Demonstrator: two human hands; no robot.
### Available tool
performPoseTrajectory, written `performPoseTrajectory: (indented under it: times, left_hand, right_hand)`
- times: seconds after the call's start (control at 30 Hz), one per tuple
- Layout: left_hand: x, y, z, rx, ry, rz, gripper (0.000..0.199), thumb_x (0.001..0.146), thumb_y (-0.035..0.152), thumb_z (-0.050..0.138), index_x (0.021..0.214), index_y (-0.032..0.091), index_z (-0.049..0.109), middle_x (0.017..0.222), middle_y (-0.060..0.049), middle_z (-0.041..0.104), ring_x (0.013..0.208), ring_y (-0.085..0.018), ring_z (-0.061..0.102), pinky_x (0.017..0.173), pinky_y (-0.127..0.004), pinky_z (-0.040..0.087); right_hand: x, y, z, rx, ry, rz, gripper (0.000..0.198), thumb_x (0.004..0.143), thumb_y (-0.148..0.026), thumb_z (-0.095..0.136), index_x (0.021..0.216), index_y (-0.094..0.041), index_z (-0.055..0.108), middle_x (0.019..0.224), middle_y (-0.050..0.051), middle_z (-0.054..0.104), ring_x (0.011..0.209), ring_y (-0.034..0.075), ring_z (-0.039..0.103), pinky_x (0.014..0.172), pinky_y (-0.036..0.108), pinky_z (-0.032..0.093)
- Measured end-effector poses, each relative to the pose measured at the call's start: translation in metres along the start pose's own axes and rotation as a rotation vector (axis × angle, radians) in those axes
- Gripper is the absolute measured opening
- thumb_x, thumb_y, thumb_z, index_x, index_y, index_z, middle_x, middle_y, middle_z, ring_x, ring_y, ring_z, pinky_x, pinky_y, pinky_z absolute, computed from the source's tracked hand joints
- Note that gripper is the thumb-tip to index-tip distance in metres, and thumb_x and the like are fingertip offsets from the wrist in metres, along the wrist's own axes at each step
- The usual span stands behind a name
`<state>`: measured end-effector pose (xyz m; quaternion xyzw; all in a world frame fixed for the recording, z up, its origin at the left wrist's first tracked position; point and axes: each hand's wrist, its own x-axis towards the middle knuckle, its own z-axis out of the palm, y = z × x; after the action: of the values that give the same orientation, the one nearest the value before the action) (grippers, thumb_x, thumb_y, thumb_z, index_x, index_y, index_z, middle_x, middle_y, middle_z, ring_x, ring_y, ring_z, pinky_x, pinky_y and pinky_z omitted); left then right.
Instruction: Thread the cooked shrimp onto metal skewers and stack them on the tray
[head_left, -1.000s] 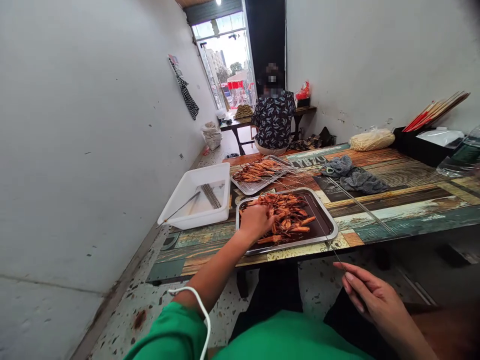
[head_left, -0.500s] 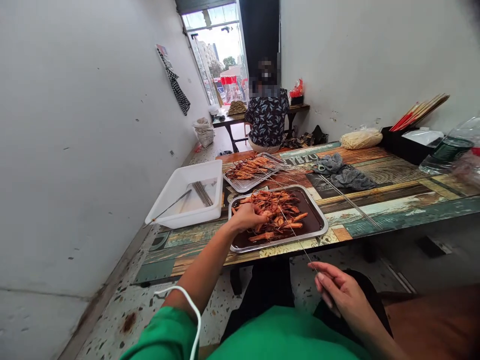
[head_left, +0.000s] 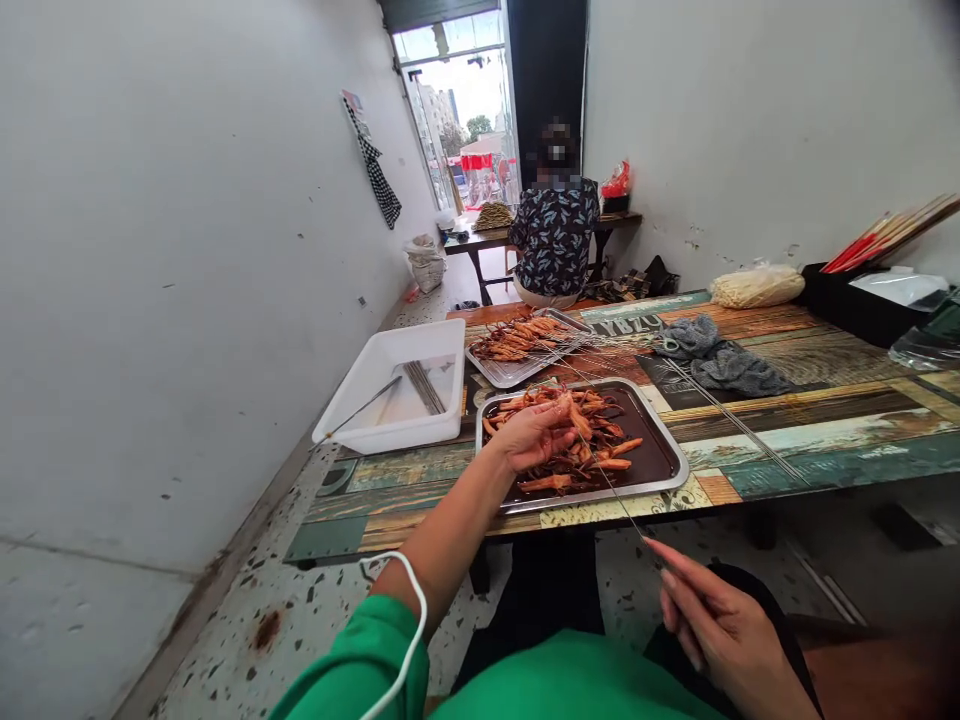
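Observation:
My left hand [head_left: 534, 436] is above the near metal tray [head_left: 679, 462], pinching a reddish-orange piece of meat [head_left: 578, 416] between thumb and fingers. Low on the right, my right hand [head_left: 724, 618] grips the lower end of a thin metal skewer [head_left: 616, 494]. The skewer slants up and left, its upper part reaching the piece in my left hand; whether it has pierced it I cannot tell. Many similar pieces [head_left: 551, 484], some with thin dark strands, lie in dark brown liquid in the tray.
Behind stands a second tray [head_left: 501, 376] with skewered pieces. At left is a white plastic tub [head_left: 360, 425] holding metal skewers [head_left: 424, 388]. Grey cloths [head_left: 739, 368] and loose skewers [head_left: 739, 424] lie right. A person [head_left: 555, 240] sits farther back, facing away.
My left hand has risen from the pile and moved right, now with a piece held near the skewer. The view has shifted slightly left.

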<state>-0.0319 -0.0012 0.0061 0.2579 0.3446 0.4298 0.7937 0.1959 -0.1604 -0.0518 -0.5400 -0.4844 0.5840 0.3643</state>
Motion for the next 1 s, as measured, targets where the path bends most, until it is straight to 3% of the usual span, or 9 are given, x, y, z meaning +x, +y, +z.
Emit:
performPoseTrajectory:
  times: [0.3, 0.57, 0.8, 1.0]
  left_hand:
    - [0.003, 0.004, 0.004, -0.081, 0.145, -0.078, 0.007, 0.079, 0.006, 0.053, 0.079, 0.008, 0.060, 0.071, -0.009, 0.068, 0.067, -0.015, 0.067, 0.062, -0.024, 0.055]
    - [-0.001, 0.003, 0.005, -0.023, 0.031, -0.070, 0.018, 0.078, 0.001, 0.049, 0.088, 0.009, 0.062, 0.082, -0.009, 0.070, 0.077, -0.018, 0.068, 0.070, -0.028, 0.055]
    - [-0.002, 0.003, 0.010, 0.026, 0.009, -0.070, 0.026, 0.076, -0.003, 0.046, 0.092, 0.010, 0.062, 0.087, -0.010, 0.070, 0.080, -0.018, 0.068, 0.077, -0.032, 0.053]
    - [0.000, 0.002, 0.007, 0.064, 0.016, -0.049, 0.013, 0.084, 0.014, 0.051, 0.089, 0.009, 0.062, 0.085, -0.011, 0.070, 0.079, -0.019, 0.068, 0.073, -0.031, 0.054]
  right_hand:
    - [-0.008, 0.009, -0.018, -0.351, 0.146, -0.295, 0.043, 0.085, -0.040, 0.050, 0.120, -0.018, 0.061, 0.050, -0.004, 0.048, 0.045, 0.009, 0.046, 0.044, 0.019, 0.039]
    - [-0.015, 0.004, -0.024, -0.456, 0.130, -0.412, 0.041, 0.085, -0.033, 0.052, 0.124, -0.020, 0.058, 0.047, -0.007, 0.046, 0.039, 0.007, 0.043, 0.039, 0.015, 0.039]
    - [-0.015, -0.007, -0.020, -0.511, 0.172, -0.468, 0.039, 0.084, -0.033, 0.052, 0.118, -0.018, 0.064, 0.045, -0.006, 0.047, 0.036, 0.007, 0.043, 0.037, 0.014, 0.040]
    - [-0.015, -0.008, -0.021, -0.553, 0.170, -0.416, 0.040, 0.082, -0.037, 0.051, 0.116, -0.021, 0.066, 0.043, -0.003, 0.051, 0.035, 0.009, 0.045, 0.035, 0.016, 0.040]
